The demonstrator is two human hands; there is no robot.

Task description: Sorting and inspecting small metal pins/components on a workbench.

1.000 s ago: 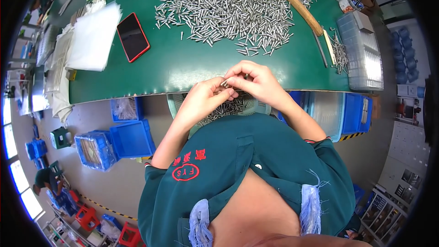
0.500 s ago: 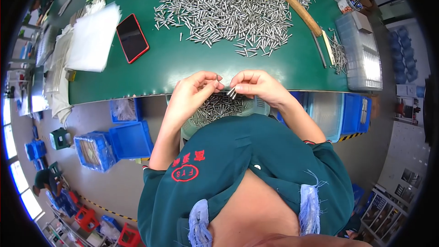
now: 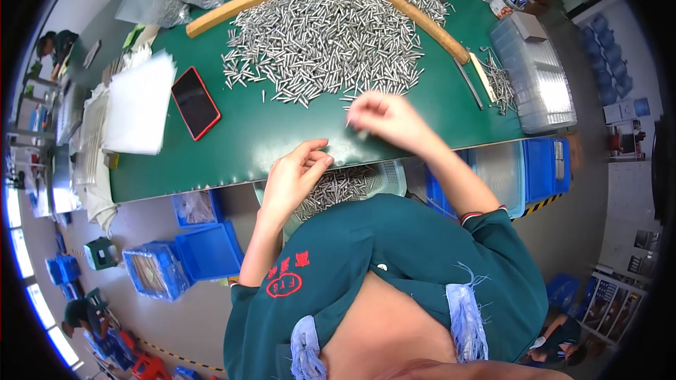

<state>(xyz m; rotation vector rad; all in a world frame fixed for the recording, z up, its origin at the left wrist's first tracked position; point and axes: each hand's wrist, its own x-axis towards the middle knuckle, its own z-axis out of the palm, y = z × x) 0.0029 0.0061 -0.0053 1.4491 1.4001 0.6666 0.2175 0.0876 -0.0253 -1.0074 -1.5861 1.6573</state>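
In the upper middle of the frame, a wide heap of small silver metal pins (image 3: 324, 42) lies on the green, shiny surface (image 3: 257, 144), between two long bars of light brown wood (image 3: 264, 2). The right hand (image 3: 386, 121), at the centre of the frame, is near the lower border of this heap. Its grip is curled with blurred fingertips, so I cannot tell if it holds a pin. The left hand (image 3: 290, 179), more to the left, has its fingers bent; what its grip contains, I cannot tell. Below, more silver pins (image 3: 331, 195) lie in a pale green plastic basket (image 3: 393, 177).
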